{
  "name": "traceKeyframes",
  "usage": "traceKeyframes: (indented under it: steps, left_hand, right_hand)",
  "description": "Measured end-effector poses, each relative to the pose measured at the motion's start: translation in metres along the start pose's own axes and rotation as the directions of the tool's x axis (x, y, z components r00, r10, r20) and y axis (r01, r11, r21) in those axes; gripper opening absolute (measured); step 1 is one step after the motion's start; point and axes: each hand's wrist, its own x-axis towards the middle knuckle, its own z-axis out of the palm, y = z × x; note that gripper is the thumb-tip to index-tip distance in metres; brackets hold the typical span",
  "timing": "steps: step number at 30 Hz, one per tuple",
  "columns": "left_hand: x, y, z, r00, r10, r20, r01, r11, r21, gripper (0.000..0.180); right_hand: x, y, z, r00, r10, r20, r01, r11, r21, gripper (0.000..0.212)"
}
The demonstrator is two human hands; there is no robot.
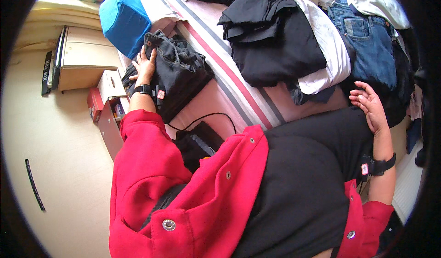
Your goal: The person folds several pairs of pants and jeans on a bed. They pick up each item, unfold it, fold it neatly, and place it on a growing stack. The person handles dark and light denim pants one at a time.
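left hand (145, 68) lying on folded charcoal denim pants (183, 84), fingers spread; right hand (373, 108) near blue jeans (375, 58), fingers kinda loosely curled

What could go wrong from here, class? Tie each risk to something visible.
The left hand, on the folded dark denim garment, might push it against the boxy blue fabric object beside it, perhaps shifting that. The thin black looped cord nearby could snag the denim if dragged. The stacked black cloth garments might slide if the striped pink fabric bedding is tugged.
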Motion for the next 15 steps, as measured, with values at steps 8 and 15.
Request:
traceKeyframes:
  steps: [8, 15]
  left_hand:
    - [0.017, -0.013, 0.012, 0.984, 0.174, -0.038, -0.168, 0.977, 0.128, 0.069]
    - [0.006, 0.003, 0.009, 0.997, -0.069, -0.022, 0.072, 0.970, 0.234, 0.070]
  right_hand:
    - [0.001, 0.003, -0.008, 0.997, -0.051, 0.052, 0.044, 0.992, 0.121, 0.042]
    - [0.003, 0.005, -0.023, 0.923, -0.173, -0.343, 0.202, 0.978, 0.051, 0.032]
